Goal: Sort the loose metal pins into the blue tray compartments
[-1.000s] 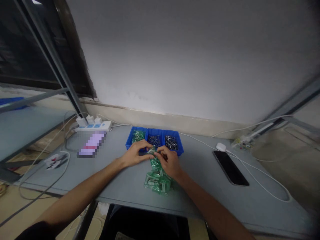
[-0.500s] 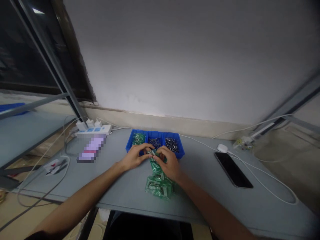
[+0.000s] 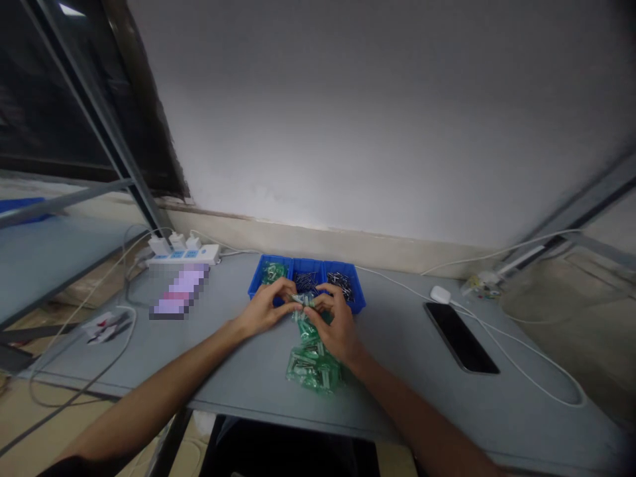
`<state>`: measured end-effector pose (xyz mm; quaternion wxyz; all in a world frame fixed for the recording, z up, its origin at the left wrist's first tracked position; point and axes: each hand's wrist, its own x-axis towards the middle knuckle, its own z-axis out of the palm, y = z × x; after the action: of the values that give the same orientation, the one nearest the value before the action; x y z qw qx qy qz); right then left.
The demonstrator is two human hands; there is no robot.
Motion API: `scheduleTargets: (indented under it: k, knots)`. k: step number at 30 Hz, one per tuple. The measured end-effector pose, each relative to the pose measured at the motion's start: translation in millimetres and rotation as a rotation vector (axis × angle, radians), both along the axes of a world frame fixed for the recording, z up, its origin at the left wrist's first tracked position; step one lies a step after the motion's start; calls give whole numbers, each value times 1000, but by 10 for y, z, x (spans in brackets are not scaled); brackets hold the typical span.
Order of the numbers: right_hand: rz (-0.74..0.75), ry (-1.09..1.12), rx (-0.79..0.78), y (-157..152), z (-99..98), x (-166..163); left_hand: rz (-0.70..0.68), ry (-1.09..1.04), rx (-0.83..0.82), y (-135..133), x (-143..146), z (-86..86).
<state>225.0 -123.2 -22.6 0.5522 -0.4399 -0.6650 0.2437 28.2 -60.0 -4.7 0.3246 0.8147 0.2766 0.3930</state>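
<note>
Head view: the left hand (image 3: 268,308), thumb and fingers nearly together, pinches a small green packet (image 3: 304,300) just right of its palm, before three blue bins (image 3: 358,305). The packet's long axis runs crosswise, left to right; which end is its front, I can't tell. The right hand (image 3: 338,326), equally near, pinches its right end above the bench (image 3: 397,358).

L hand (image 3: 265,309) & R hand (image 3: 336,321) pinch green plastic pkt (image 3: 304,300); pkt pile (image 3: 313,372) twd table (image 3: 238,377) front edge. Blue bins (image 3: 360,308) nr back edge, 2 w/ metal fasteners (image 3: 340,283); pwr strip (image 3: 209,254) back L corner; blk smartphone (image 3: 461,338) twd R edge.
</note>
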Motion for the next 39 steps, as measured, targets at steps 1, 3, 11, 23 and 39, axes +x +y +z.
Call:
scheduleTargets:
  k: [1, 3, 11, 23, 39]
  knots:
    - [-9, -11, 15, -4, -2, 0, 6, 4, 18, -1, 2, 2]
    - [-11, -53, 48, -9, 0, 5, 0, 18, 50, -8, 7, 18]
    - [-64, -99, 69, 5, 33, 48, -38, 102, 277, -9, -57, 154]
    - [-55, -136, 7, 43, -24, 70, -57, 145, 384, 106, -112, 53]
    - [-67, -27, -1, 71, -52, 53, 58, 101, 131, 65, -72, -82]
